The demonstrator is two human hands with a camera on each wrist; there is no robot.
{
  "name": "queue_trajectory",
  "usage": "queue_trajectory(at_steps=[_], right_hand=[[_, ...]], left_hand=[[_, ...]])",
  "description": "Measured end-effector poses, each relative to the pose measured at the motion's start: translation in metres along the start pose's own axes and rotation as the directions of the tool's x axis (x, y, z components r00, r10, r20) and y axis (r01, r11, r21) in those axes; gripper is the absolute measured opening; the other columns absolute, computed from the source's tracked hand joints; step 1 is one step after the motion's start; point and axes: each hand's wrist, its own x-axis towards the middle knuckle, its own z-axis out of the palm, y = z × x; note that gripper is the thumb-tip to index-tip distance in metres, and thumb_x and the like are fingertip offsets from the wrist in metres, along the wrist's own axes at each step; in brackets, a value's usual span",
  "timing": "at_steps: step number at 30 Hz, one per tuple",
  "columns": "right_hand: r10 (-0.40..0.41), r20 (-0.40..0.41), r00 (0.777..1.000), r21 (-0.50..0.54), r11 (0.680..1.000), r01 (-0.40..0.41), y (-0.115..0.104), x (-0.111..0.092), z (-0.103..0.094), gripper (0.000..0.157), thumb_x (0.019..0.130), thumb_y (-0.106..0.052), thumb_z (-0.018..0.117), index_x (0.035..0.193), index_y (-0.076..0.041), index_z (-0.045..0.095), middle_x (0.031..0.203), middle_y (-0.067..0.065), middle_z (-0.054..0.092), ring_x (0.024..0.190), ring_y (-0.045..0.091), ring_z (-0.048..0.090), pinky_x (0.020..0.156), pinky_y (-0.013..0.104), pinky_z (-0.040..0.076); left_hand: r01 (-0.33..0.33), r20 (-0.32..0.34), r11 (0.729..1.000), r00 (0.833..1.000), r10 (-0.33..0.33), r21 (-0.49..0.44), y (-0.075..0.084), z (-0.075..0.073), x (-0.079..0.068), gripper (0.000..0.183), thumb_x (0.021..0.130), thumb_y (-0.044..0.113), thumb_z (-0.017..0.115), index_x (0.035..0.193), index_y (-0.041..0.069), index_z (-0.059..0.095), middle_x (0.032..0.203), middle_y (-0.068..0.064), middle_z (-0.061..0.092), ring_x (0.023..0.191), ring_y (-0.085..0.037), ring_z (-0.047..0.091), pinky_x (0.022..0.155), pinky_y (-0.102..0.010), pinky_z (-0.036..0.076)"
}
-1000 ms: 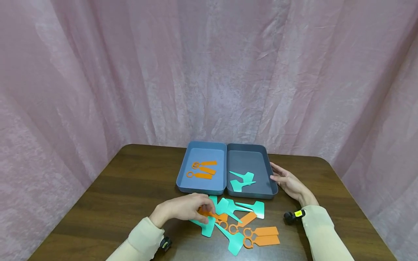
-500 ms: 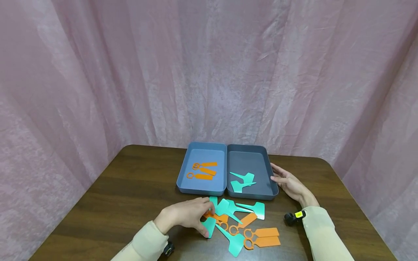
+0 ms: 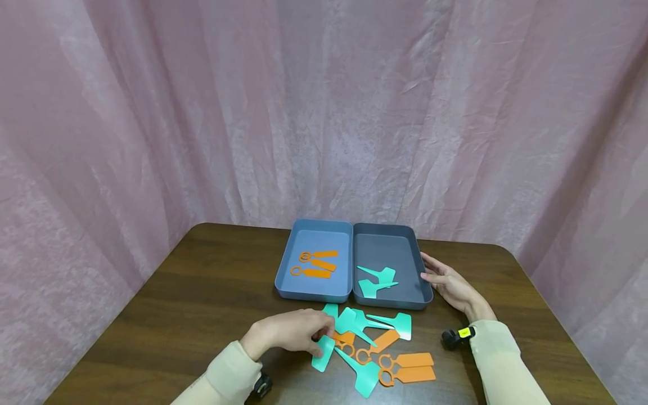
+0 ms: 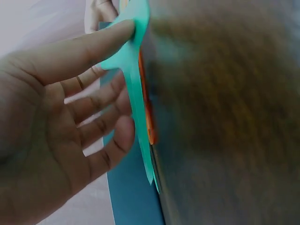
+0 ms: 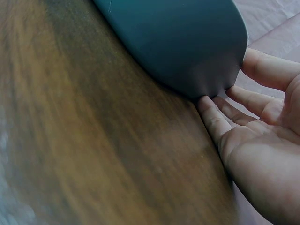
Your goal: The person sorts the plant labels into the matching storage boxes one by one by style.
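My left hand (image 3: 288, 332) pinches a green T-shaped plant label (image 3: 322, 355) at the left of a loose pile. In the left wrist view the thumb lies on the wide head of this label (image 4: 133, 77), and its pointed stem runs downward. Around it lie more green labels (image 3: 365, 378) and several orange ring-ended tags (image 3: 412, 373). My right hand (image 3: 449, 286) touches the right wall of the dark grey tray (image 3: 385, 239) with extended fingers. In the right wrist view, fingertips (image 5: 205, 101) rest against the outside of the tray's corner.
Left of the dark tray, a blue tray (image 3: 326, 232) stands right beside it and holds 3 orange tags (image 3: 316, 274). Two green labels (image 3: 369, 288) lie inside the dark tray. The brown wooden table (image 3: 202, 281) reaches back to a pink curtain (image 3: 324, 112).
My left hand has moved from over the orange tags to the green label and now pinches it, covering its stem. The right hand has stayed at the dark tray.
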Motion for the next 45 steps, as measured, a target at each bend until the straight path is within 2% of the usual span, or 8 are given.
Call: queue_trajectory(at_steps=[4, 9, 14, 18, 22, 29, 38, 45], right_hand=[[-0.002, 0.007, 1.0, -0.007, 1.0, 0.002, -0.001, -0.002, 0.0, 0.077, 0.108, -0.007, 0.053, 0.168, -0.007, 0.005, 0.172, 0.023, 0.004, 0.15, 0.029, 0.023, 0.101, 0.016, 0.044], [-0.01, 0.012, 1.0, -0.01, 1.0, 0.01, -0.001, -0.003, -0.001, 0.077, 0.108, -0.007, 0.053, 0.167, -0.006, 0.004, 0.171, 0.025, 0.003, 0.147, 0.024, 0.029, 0.101, 0.017, 0.044], [-0.009, 0.003, 1.0, -0.018, 1.0, 0.009, 0.0, -0.003, -0.002, 0.077, 0.108, -0.007, 0.054, 0.167, -0.006, 0.005, 0.171, 0.024, 0.005, 0.141, 0.02, 0.036, 0.1, 0.018, 0.045], [-0.005, 0.008, 1.0, 0.0, 1.0, 0.005, 0.0, -0.002, -0.001, 0.078, 0.107, -0.007, 0.054, 0.168, -0.007, 0.005, 0.171, 0.022, 0.004, 0.149, 0.028, 0.026, 0.1, 0.017, 0.045], [-0.004, 0.015, 1.0, 0.017, 1.0, 0.004, 0.0, 0.0, 0.0, 0.078, 0.107, -0.006, 0.054, 0.168, -0.008, 0.005, 0.172, 0.021, 0.003, 0.155, 0.036, 0.013, 0.101, 0.016, 0.044], [-0.018, 0.019, 1.0, 0.033, 0.999, 0.018, -0.003, -0.001, 0.001, 0.078, 0.108, -0.005, 0.053, 0.167, -0.005, 0.003, 0.171, 0.024, 0.003, 0.156, 0.037, 0.011, 0.102, 0.015, 0.043], [-0.013, 0.021, 1.0, 0.037, 0.999, 0.012, -0.004, -0.003, 0.001, 0.078, 0.107, -0.007, 0.054, 0.167, -0.005, 0.003, 0.171, 0.024, 0.003, 0.151, 0.025, 0.025, 0.103, 0.015, 0.043], [-0.019, 0.017, 1.0, 0.036, 0.999, 0.018, -0.005, -0.003, 0.001, 0.077, 0.108, -0.008, 0.053, 0.167, -0.005, 0.003, 0.171, 0.024, 0.003, 0.146, 0.017, 0.032, 0.103, 0.015, 0.042]], left_hand=[[-0.066, -0.019, 0.992, 0.998, 0.064, -0.111, -0.002, -0.005, 0.0, 0.015, 0.097, 0.014, 0.076, 0.097, 0.022, 0.062, 0.082, 0.013, 0.054, 0.076, 0.0, 0.049, 0.071, -0.019, 0.045], [-0.121, -0.113, 0.976, 0.988, 0.102, -0.182, -0.004, -0.009, 0.001, 0.011, 0.1, 0.014, 0.071, 0.101, 0.022, 0.064, 0.087, 0.014, 0.058, 0.08, -0.002, 0.053, 0.074, -0.02, 0.048], [-0.11, -0.211, 0.97, 0.975, 0.064, -0.216, -0.005, -0.01, 0.003, 0.009, 0.102, 0.016, 0.069, 0.103, 0.024, 0.064, 0.091, 0.015, 0.06, 0.085, -0.004, 0.056, 0.076, -0.023, 0.049], [-0.091, -0.26, 0.962, 0.965, 0.022, -0.257, -0.005, -0.01, 0.003, 0.009, 0.103, 0.018, 0.068, 0.105, 0.026, 0.065, 0.092, 0.016, 0.062, 0.087, -0.004, 0.058, 0.078, -0.025, 0.05], [-0.114, -0.296, 0.958, 0.955, 0.032, -0.264, -0.008, -0.011, 0.003, 0.009, 0.104, 0.018, 0.067, 0.108, 0.025, 0.066, 0.09, 0.013, 0.063, 0.084, -0.006, 0.058, 0.075, -0.025, 0.051], [-0.13, -0.3, 0.949, 0.953, 0.04, -0.287, -0.008, -0.018, 0.004, 0.01, 0.104, 0.017, 0.067, 0.111, 0.023, 0.066, 0.091, 0.009, 0.065, 0.08, -0.006, 0.06, 0.073, -0.026, 0.053], [-0.129, -0.307, 0.957, 0.951, 0.044, -0.261, -0.004, -0.025, 0.011, 0.011, 0.103, 0.015, 0.067, 0.112, 0.022, 0.067, 0.092, 0.012, 0.065, 0.083, -0.006, 0.061, 0.075, -0.026, 0.054], [-0.155, -0.311, 0.958, 0.948, 0.075, -0.242, 0.002, -0.033, 0.019, 0.01, 0.104, 0.018, 0.067, 0.113, 0.021, 0.067, 0.094, 0.013, 0.065, 0.086, -0.005, 0.06, 0.078, -0.026, 0.053]])
